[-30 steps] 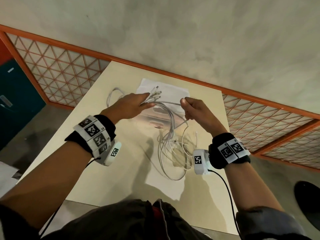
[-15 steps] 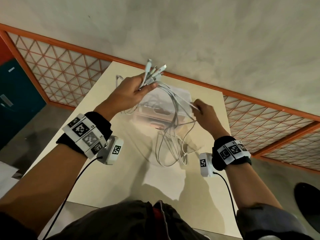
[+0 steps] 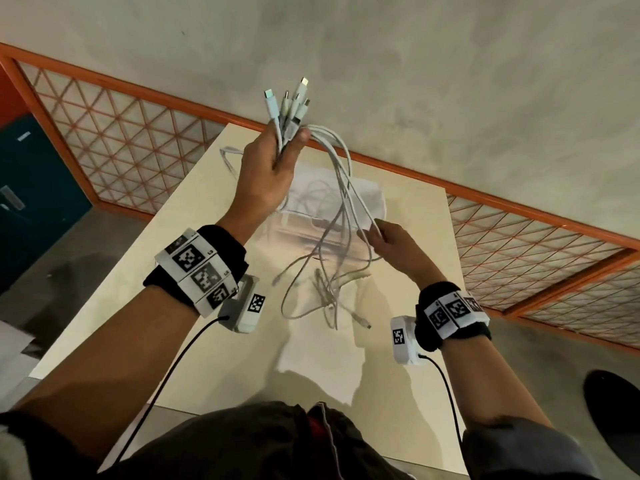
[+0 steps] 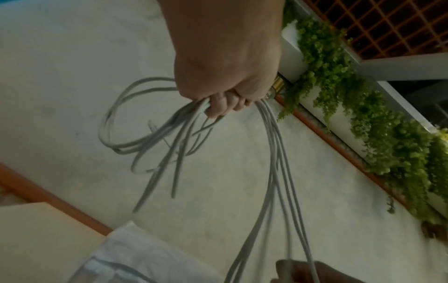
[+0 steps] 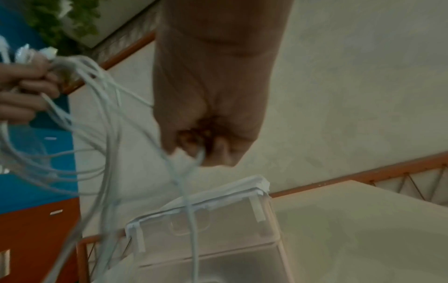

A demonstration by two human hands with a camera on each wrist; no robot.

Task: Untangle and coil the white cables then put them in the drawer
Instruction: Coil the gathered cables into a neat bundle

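My left hand (image 3: 273, 168) is raised high over the table and grips a bundle of white cables (image 3: 341, 188) just below their plugs (image 3: 289, 105), which stick up above the fist. The cables hang down in tangled loops, their loose ends dangling just above the table. My right hand (image 3: 388, 237), lower and to the right, pinches one or two strands (image 5: 191, 172) of the bundle. In the left wrist view my left hand (image 4: 225, 92) is curled round the cables (image 4: 278, 162). A clear plastic drawer box (image 5: 206, 239) stands on the table under the cables.
The beige table (image 3: 156, 306) has its far edge near an orange-framed lattice railing (image 3: 114, 133). One more white cable (image 3: 227, 157) lies on the table at the far left. A white cloth or paper (image 3: 367, 192) covers the box top. Green hanging plants (image 4: 363, 114) line a ledge.
My left hand has lifted the plug ends of the cable bundle well up and away from the table. The right hand has slid down along the strands, and the loops now hang clear.
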